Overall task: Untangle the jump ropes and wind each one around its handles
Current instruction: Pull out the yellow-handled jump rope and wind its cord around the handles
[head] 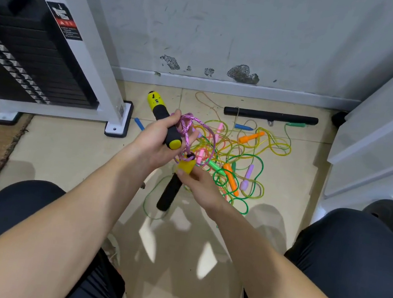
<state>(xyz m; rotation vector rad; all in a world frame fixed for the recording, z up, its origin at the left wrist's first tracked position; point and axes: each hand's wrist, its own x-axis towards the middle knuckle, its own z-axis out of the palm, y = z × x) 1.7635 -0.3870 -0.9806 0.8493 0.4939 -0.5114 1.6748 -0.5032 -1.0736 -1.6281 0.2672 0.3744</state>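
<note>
while a tangle of ropes (230,151) lies on the floor (64,150) beyond, the left hand (153,142) grips one yellow-black handle (160,112) with pink rope (186,122) looped over its fingers, the right hand (203,190) pinching the other handle (170,193)

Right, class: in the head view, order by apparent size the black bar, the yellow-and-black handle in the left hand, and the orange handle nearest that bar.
1. black bar
2. yellow-and-black handle, held in the left hand nearer the camera, which inflates its size
3. orange handle, clearly smallest
</note>
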